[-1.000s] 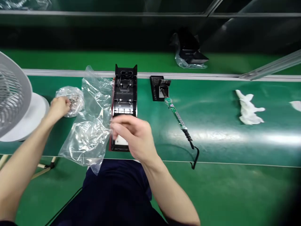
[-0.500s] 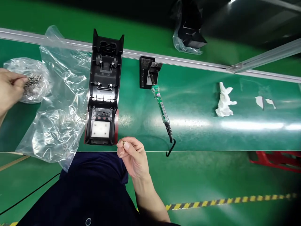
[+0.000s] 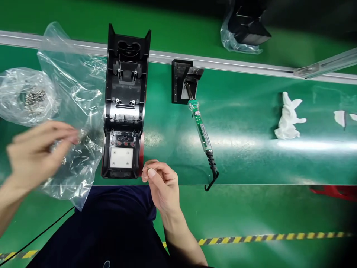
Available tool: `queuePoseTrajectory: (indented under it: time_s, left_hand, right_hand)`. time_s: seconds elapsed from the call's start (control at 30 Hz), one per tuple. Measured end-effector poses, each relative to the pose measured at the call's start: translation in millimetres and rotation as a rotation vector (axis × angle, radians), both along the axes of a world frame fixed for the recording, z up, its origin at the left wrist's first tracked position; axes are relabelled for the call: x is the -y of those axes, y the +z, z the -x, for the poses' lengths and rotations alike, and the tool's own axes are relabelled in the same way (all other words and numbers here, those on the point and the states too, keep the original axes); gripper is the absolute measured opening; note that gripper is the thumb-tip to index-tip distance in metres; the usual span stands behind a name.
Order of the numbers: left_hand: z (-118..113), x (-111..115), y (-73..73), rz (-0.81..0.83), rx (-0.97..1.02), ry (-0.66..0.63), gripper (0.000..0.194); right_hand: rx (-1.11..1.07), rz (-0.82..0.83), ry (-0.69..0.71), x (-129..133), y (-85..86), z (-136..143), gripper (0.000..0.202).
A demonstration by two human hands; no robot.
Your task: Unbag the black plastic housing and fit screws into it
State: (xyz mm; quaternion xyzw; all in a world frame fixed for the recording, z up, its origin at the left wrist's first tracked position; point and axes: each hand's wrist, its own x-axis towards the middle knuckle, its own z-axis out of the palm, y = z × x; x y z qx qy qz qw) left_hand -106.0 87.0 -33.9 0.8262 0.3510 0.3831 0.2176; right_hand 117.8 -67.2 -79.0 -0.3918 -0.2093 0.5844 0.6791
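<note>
Screw [image 3: 152, 171], tiny and shiny, sits pinched between the thumb and finger of the right hand [image 3: 161, 184], at the near edge of the green belt [image 3: 245, 156]. Just beside that hand lies a long black case [image 3: 124, 108], open on top, reaching up to the far rail. The left hand [image 3: 36, 156] is blurry and floats over a big clear bag [image 3: 75, 111] near the left side; its fingers are bunched, but I cannot tell if they hold anything. A small bag of screws [image 3: 26, 96] lies farther left. A green screwdriver [image 3: 202, 130] lies in the middle.
</note>
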Motion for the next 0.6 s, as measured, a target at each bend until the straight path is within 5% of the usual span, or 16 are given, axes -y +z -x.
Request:
queuePoseTrajectory:
  time_s: [0.07,0.13,0.37,0.47,0.6]
  left_hand:
    - [-24,21,-1.0,0.057,0.043,-0.243,0.010]
    - [-34,31,-11.3,0.063,0.043,-0.324,0.014]
    - [-23,31,-56.8,-0.060,0.069,-0.165,0.017]
    - [-19,31,-66.1,0.010,0.105,-0.100,0.019]
    - [-17,28,-67.5,0.087,0.144,-0.070,0.020]
  right_hand:
    - [0.130,-0.011,-0.014,-1,-0.3,2,0.017]
    - [0.284,-0.014,-0.043,-3,0.5,5,0.020]
    - [1.198,-0.207,-0.236,-33,2.3,5,0.017]
    - [1.594,-0.288,-0.355,-55,0.6,4,0.011]
    - [1.827,-0.286,-0.284,-80,1.2,7,0.012]
